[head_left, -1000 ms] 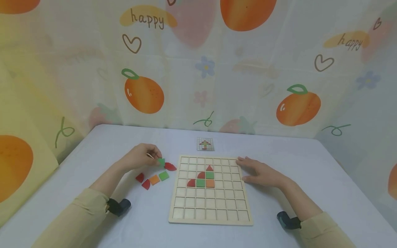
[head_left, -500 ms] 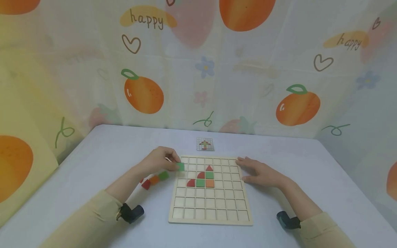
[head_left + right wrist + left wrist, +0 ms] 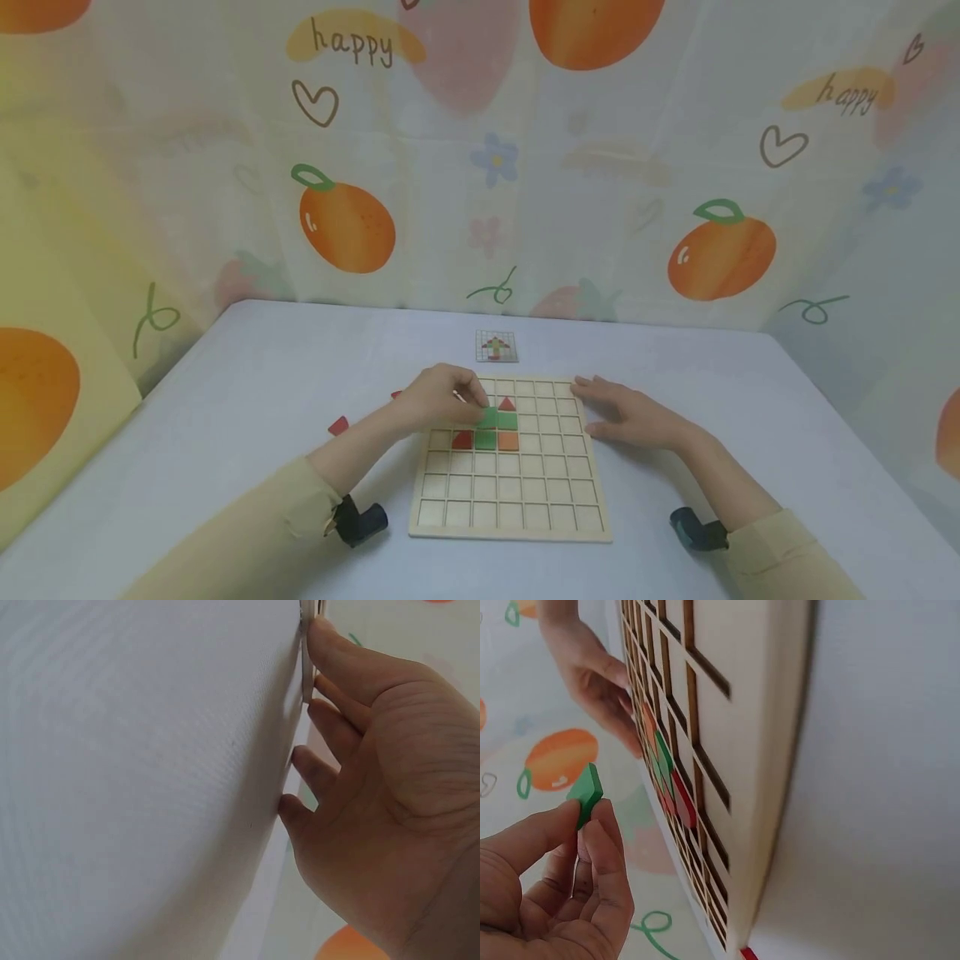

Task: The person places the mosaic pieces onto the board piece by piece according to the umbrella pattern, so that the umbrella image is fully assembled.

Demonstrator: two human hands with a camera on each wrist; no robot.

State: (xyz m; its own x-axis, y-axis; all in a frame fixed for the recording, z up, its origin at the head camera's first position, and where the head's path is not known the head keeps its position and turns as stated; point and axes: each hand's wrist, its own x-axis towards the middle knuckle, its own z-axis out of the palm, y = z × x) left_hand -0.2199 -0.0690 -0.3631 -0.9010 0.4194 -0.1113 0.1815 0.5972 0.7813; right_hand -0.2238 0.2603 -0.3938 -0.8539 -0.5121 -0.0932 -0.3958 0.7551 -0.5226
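Observation:
My left hand [image 3: 438,400] pinches a green square tile [image 3: 589,793] between thumb and fingertips, held above the upper middle of the wooden grid board [image 3: 510,493]. Beneath and beside it, the board's cells hold a red triangle tile [image 3: 507,405], a second green square [image 3: 507,422], a third green square [image 3: 485,442], an orange square [image 3: 508,442] and a red quarter-round tile [image 3: 462,441]. Another red tile there is mostly hidden by the held square. At the board's right edge rests my right hand [image 3: 633,417], its fingers extended and touching the frame.
A small pattern card [image 3: 497,346] lies behind the board. Left of the board, on the white tabletop [image 3: 225,467], a loose red tile [image 3: 339,426] shows, and a bit of another red piece [image 3: 397,395]. My left forearm hides other loose tiles. A printed curtain stands behind the table.
My left hand has carried the green square from the loose tiles rightward to above the board's filled cells. The right hand has stayed at the board's edge.

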